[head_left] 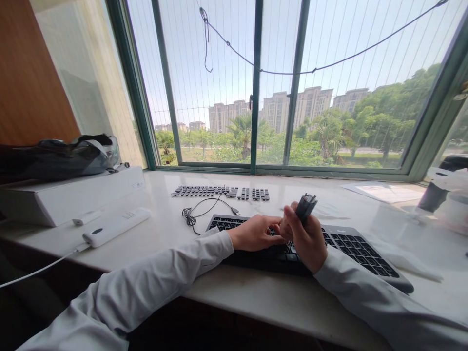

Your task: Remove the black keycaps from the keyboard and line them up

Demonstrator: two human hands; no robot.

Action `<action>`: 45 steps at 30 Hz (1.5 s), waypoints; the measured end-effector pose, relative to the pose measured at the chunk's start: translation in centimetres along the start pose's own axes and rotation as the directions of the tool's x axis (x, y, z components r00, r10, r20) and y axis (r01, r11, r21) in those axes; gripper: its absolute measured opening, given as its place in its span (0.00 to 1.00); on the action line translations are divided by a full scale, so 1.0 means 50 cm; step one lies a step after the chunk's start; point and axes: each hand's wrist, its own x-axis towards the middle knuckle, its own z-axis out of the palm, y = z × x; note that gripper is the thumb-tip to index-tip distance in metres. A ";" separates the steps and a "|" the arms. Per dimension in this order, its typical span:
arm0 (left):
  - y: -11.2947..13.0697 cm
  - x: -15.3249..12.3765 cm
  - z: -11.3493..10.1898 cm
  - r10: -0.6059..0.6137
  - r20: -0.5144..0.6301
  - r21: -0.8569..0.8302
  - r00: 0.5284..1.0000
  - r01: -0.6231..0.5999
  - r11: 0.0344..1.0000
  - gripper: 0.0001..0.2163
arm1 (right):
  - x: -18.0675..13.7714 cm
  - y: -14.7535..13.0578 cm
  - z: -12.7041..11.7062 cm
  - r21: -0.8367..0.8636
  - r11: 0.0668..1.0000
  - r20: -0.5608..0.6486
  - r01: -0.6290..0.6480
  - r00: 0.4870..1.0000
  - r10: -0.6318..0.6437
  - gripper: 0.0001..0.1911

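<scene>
Gripping hard: fingers (291, 214) of the right hand (309, 240) are clamped round a small dark tool (305, 205), thumb up its side, top end poking above the knuckles, raised just over the keyboard (360, 249). Left hand (256, 233) lies on the keys right beside it, the 2 hands touching; its fingers (271, 238) are curled together, tips hidden by the right hand's heel, so can't tell if they pinch anything. My read: best done w/ the left hand pressing the keyboard flat while the tool goes straight down and straight up, no twisting, esp. as the board sits at an angle. Outward now: loose keycaps (219, 191) sit in neat rows near the window, 1 long block plus smaller ones, well apart from the hands. A dark cable (204, 210) curls btwn those rows and the keyboard's left end, so a sleeve could snag it. The keyboard's near side runs close to the front edge of the desk (256, 300), little margin there. Freer room: the bare top btwn keyboard and keycaps, and right towards the paper (383, 191). Left is busier: white device (115, 225) on its lead, white box (69, 195).
</scene>
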 end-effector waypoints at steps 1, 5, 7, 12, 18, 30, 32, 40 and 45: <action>-0.001 0.001 0.000 -0.004 -0.005 0.018 1.000 0.004 1.000 0.07 | 0.001 0.000 0.001 0.019 1.000 -0.004 -0.012 1.000 0.012 0.22; -0.004 0.002 -0.003 -0.067 0.015 0.019 0.998 0.067 0.998 0.08 | 0.007 -0.004 0.005 0.116 0.992 -0.038 -0.042 0.998 0.046 0.23; -0.007 0.001 -0.005 -0.083 0.024 -0.045 0.996 0.084 0.995 0.09 | 0.013 -0.010 0.005 0.160 0.986 -0.065 -0.047 0.996 0.058 0.24; -0.016 -0.002 -0.013 -0.096 -0.027 -0.096 0.995 0.093 0.991 0.09 | 0.032 -0.022 -0.001 0.293 0.952 -0.131 -0.083 0.983 0.127 0.26; -0.016 -0.002 -0.021 -0.094 -0.089 -0.018 0.992 0.093 0.996 0.09 | 0.045 -0.030 -0.010 0.322 0.943 -0.195 -0.082 0.969 0.150 0.27; 0.008 -0.010 -0.042 0.012 -0.055 0.406 0.998 0.011 0.914 0.15 | 0.055 -0.032 -0.031 0.234 0.969 -0.234 -0.080 0.963 0.136 0.24; 0.008 -0.011 -0.041 0.006 -0.053 0.387 0.999 0.015 0.922 0.12 | 0.055 -0.029 -0.032 0.243 0.964 -0.208 -0.103 0.966 0.156 0.25; 0.013 -0.010 -0.045 0.058 -0.258 0.354 0.964 0.039 0.934 0.16 | 0.065 -0.032 -0.053 0.001 0.857 0.037 -0.515 0.856 0.515 0.23; 0.012 -0.009 -0.043 0.112 -0.374 0.367 0.921 0.036 0.929 0.09 | 0.067 -0.039 -0.062 -0.129 0.767 0.119 -0.629 0.758 0.641 0.18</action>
